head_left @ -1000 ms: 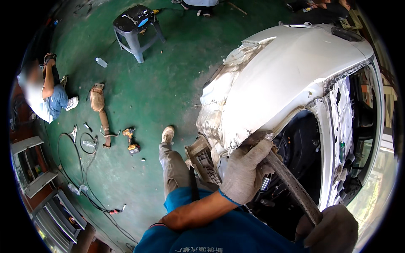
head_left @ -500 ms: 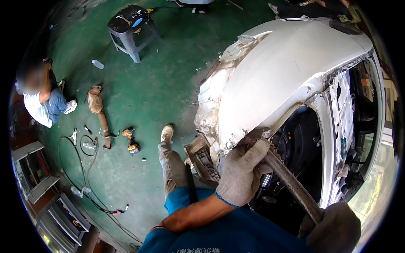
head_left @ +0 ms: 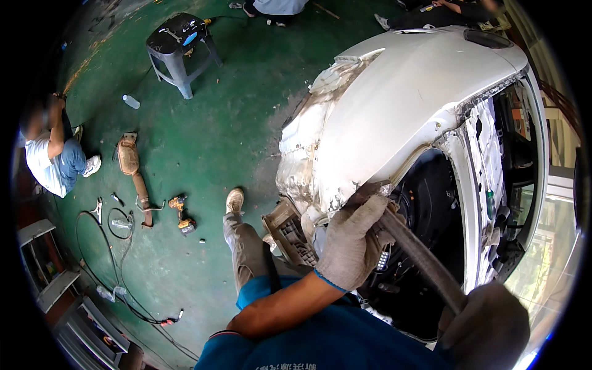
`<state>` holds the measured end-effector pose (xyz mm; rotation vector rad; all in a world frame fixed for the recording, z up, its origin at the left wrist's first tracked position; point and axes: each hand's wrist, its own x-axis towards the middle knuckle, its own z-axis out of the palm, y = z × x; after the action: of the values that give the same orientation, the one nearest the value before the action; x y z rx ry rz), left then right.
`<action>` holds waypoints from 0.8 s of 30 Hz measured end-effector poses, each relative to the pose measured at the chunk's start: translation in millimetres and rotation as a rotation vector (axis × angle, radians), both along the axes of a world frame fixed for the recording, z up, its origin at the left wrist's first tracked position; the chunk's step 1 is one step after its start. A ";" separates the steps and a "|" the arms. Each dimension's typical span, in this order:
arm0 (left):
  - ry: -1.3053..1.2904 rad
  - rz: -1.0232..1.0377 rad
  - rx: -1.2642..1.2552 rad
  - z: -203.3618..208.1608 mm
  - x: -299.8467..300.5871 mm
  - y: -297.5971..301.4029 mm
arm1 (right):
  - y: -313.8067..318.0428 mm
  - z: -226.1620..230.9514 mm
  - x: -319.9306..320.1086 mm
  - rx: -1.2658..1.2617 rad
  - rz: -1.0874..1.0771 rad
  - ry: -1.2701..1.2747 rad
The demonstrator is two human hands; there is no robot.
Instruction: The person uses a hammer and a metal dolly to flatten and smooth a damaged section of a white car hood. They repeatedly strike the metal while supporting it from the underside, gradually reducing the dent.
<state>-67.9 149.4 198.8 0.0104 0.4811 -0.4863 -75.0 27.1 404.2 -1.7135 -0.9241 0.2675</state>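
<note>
My left hand [head_left: 353, 245], in a pale knitted work glove, is closed at the head end of a long-handled hammer [head_left: 425, 262]. Its metal head [head_left: 368, 192] rests at the torn lower corner of a white car panel [head_left: 394, 117]; the fingers partly hide it. At lower right, my gloved right hand [head_left: 490, 324] is wrapped round the far end of the handle and looks blurred. Beyond the handle lies the car's dark opening [head_left: 425, 216], with a small light [head_left: 383, 259] beside my left hand.
Orange cordless drill [head_left: 182, 214], rusty exhaust part [head_left: 132, 163] and coiled cables [head_left: 111, 246] lie on the green floor. A stool [head_left: 179, 55] bears tools. A person [head_left: 55, 151] crouches at left near sparks. A broken plastic part [head_left: 288, 231] lies by my leg.
The whole view has shifted slightly, the scene sliding left. Both hands keep their hold on the hammer, its head still against the panel corner. Sparks now show at upper left.
</note>
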 end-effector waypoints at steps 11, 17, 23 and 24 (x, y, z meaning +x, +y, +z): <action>-0.014 0.003 0.020 -4.8 -3.2 -3.2 | -5.4 -9.1 -11.5 0.010 -0.054 -0.050; 0.005 0.014 0.136 -2.6 -1.9 -6.4 | -11.0 -12.2 -19.0 0.028 -0.097 -0.071; -0.039 -0.050 -0.003 -6.4 -17.1 -9.2 | -9.2 -1.7 -41.9 0.049 -0.038 -0.043; -0.030 -0.062 -0.016 -11.8 -16.6 -2.3 | -3.5 -10.2 -35.9 0.063 -0.008 -0.016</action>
<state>-84.6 147.1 187.1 0.0170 0.4485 -0.5501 -110.9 23.6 394.0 -1.6638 -0.9280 0.2170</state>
